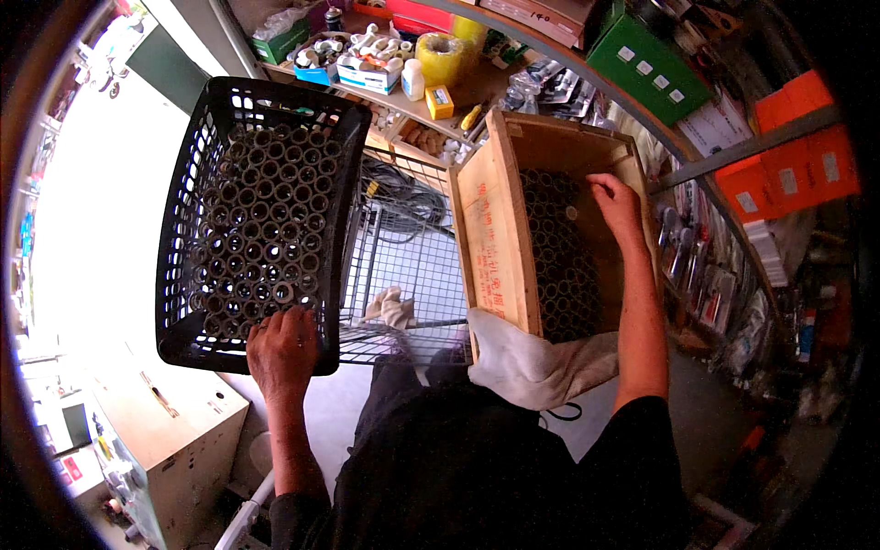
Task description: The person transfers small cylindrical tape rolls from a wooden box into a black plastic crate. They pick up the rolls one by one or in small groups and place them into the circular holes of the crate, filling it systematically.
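Note:
A black plastic basket (pixel 352 206) on the left holds many short tubes (pixel 268 213), packed side by side with their round ends up. My left hand (pixel 284 347) is at the basket's near end, its fingers bent over the nearest tubes; whether it grips one is hidden. To the right, a wooden crate (pixel 509 227) with red writing holds more rows of tubes (pixel 560 254), darker in the shade. My right hand (pixel 615 199) is inside the crate near its right wall, thumb and fingertips close together; I cannot tell if something is between them.
A wire rack (pixel 405 254) with coiled black cable (pixel 405 199) stands between the two containers. A pale cloth (pixel 529 361) drapes over the crate's near edge. Shelves beyond hold white pipe fittings (pixel 375 51), yellow tape rolls (pixel 440 58) and a green box (pixel 646 65). A wooden cabinet (pixel 165 419) is at lower left.

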Demonstrator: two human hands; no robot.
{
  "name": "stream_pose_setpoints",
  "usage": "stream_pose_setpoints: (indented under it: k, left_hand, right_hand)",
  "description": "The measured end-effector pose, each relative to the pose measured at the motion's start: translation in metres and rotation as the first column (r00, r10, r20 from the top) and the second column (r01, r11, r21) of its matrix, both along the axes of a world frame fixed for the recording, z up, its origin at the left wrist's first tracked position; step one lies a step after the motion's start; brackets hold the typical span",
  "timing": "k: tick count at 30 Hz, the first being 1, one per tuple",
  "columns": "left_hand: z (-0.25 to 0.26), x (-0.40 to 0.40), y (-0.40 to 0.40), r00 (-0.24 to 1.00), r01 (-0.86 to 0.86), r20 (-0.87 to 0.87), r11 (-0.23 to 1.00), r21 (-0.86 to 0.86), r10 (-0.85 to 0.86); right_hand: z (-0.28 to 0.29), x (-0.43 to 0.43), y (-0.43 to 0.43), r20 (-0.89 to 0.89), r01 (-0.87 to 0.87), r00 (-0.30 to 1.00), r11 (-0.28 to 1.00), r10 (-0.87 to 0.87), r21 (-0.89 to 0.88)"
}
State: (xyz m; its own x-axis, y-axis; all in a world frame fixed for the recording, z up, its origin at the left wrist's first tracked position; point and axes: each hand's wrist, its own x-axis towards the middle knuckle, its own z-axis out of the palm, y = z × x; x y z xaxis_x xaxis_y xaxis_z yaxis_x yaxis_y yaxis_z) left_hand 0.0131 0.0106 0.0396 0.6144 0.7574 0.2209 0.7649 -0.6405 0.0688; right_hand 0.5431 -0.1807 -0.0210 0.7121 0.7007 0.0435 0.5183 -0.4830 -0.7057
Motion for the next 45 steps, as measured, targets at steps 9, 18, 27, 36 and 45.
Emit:
stream_pose_setpoints:
  k: [9,18,27,36,45]
  left_hand:
    - [-0.003,0.013,0.005,0.999,-0.027,0.023,0.998,-0.062,0.028]
    - [-0.004,0.003,-0.003,0.991,-0.126,-0.037,0.992,0.024,0.127]
    - [0.006,0.004,0.001,0.987,-0.150,-0.055,0.988,-0.028,0.148]
    - [0.000,-0.009,0.000,0.999,-0.050,0.021,0.998,0.045,0.049]
    - [0.000,-0.013,0.005,0.998,0.023,0.061,1.000,-0.012,-0.022]
  right_hand:
    - [-0.188,0.153,-0.054,0.424,0.158,0.902,0.849,0.084,-0.505]
    - [-0.212,0.114,0.019,0.231,-0.058,0.953,0.866,0.196,-0.496]
    - [-0.175,0.098,0.006,0.150,-0.152,0.955,0.858,0.256,-0.491]
    - [-0.019,0.058,0.013,0.029,-0.100,0.994,0.994,0.102,-0.047]
    - [0.145,-0.118,0.120,0.446,-0.390,0.842,0.914,0.305,0.111]
